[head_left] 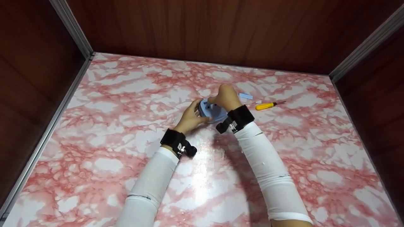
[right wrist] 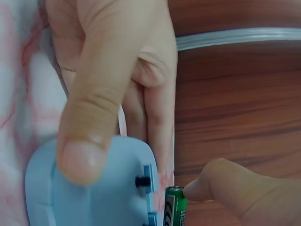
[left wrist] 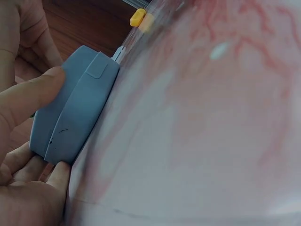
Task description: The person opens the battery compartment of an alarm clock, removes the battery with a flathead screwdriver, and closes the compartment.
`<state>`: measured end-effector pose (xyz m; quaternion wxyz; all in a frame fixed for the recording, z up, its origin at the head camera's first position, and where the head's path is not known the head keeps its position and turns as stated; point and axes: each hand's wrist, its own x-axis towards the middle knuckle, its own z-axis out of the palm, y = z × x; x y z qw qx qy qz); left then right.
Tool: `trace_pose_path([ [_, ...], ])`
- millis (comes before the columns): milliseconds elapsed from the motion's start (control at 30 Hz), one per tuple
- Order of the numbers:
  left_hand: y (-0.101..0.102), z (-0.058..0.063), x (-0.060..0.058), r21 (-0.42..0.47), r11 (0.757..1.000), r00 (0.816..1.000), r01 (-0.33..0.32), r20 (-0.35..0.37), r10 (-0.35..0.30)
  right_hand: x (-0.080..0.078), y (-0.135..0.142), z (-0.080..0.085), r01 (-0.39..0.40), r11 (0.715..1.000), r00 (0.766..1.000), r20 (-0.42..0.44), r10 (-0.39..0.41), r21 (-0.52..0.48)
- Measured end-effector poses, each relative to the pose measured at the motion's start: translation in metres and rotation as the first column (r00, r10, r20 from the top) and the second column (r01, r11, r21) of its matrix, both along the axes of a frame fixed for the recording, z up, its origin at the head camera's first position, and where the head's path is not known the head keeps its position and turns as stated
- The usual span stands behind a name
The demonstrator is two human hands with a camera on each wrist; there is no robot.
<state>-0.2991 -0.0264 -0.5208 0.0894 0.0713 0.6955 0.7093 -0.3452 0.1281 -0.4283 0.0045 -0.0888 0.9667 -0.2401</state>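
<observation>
A light blue plastic case (head_left: 214,113) with a rounded outline is held tilted just over the table by my left hand (head_left: 193,117). The left thumb lies across its near edge, and the other fingers (left wrist: 35,169) support its side and underside. My right hand (head_left: 228,96) is curled over the case's far side. In the right wrist view, a right fingertip (right wrist: 200,188) touches the end of a green battery (right wrist: 175,207) beside the case's slotted edge. The battery's lower part runs out of that view. Small black parts (right wrist: 142,181) sit at the slots.
Right of the hands, a yellow-handled screwdriver (head_left: 265,106) lies on the red-and-white marbled table (head_left: 110,164). A small light blue flat piece (head_left: 246,96) lies behind it, close to the right hand. Dark wood panels (head_left: 202,31) with metal edging close off the back and sides.
</observation>
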Motion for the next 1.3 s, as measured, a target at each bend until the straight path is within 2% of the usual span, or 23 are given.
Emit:
trace_pose_path([
  [300, 0.001, 0.0, 0.002, -0.034, 0.999, 1.0, -0.008, 0.011, 0.009, -0.003, 0.021, -0.006, 0.036, 0.998, 0.999, 0.001, -0.035, -0.042],
  [567, 0.001, 0.0, 0.001, -0.081, 0.997, 1.0, -0.014, 0.0, 0.014, 0.002, 0.039, -0.013, 0.067, 0.994, 0.995, -0.062, -0.072, -0.083],
  [733, 0.002, 0.0, 0.001, -0.076, 0.997, 1.0, -0.013, 0.002, 0.013, 0.001, 0.055, -0.018, 0.109, 0.991, 0.99, -0.085, -0.116, -0.078],
  [1000, 0.001, 0.0, 0.001, -0.09, 0.996, 1.0, -0.01, 0.014, 0.011, 0.003, 0.09, -0.021, 0.108, 0.99, 0.985, -0.128, -0.119, -0.088],
  [1133, 0.001, -0.001, 0.0, -0.078, 0.997, 1.0, -0.006, 0.025, 0.008, 0.006, 0.107, -0.023, 0.104, 0.989, 0.985, -0.125, -0.117, -0.102],
  [1300, 0.0, -0.002, -0.001, -0.069, 0.998, 1.0, -0.01, 0.025, 0.012, 0.006, 0.123, -0.027, 0.143, 0.984, 0.983, -0.099, -0.154, -0.11],
])
